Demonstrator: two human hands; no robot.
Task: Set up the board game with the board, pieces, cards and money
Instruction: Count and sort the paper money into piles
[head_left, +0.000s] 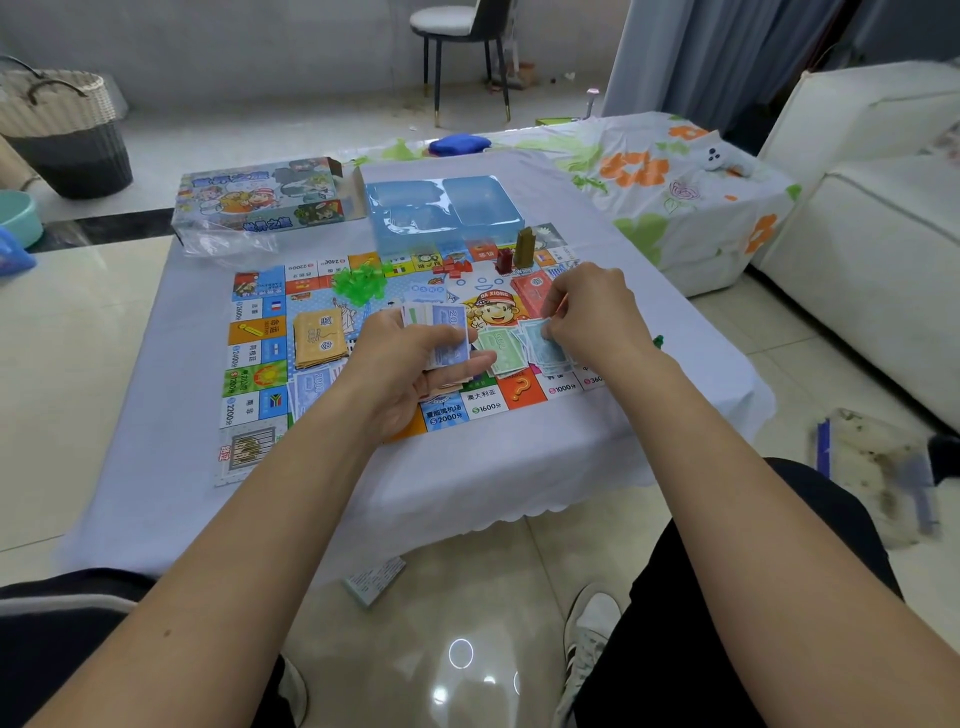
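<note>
Board (260, 358) is lying flat on a bench (156, 467) draped in a pale cloth, its near left corner reaching toward the cloth's near edge. Left hand (410, 364) is hovering over the near middle of the board, its grip curling round a stack of money (448, 338) with a blue note showing on top. Right hand (587, 312) is hanging just right of it, thumb and fingers pinching the far edge of a blue note (545, 343) that is lying on a loose pile on the board. Green note (501, 348) is lying beside that pile, between the two hands. Tan cards (319, 340) are sitting in a stack on the left part of the board, with more blue notes (311, 387) spreading just nearer. Red cards (535, 288) are resting at the far right, partly behind the right hand. Green houses (361, 283) are heaping up at the far middle, small red pieces (457, 267) lying to their right, and two upright tokens (519, 252), one dark red and one olive, are standing near the far edge. Blue tray (441, 208) is sitting at the board's far edge, with the box (260, 195) lying to its left. Small paper (374, 579) is lying on the floor by the bench's near edge.
</note>
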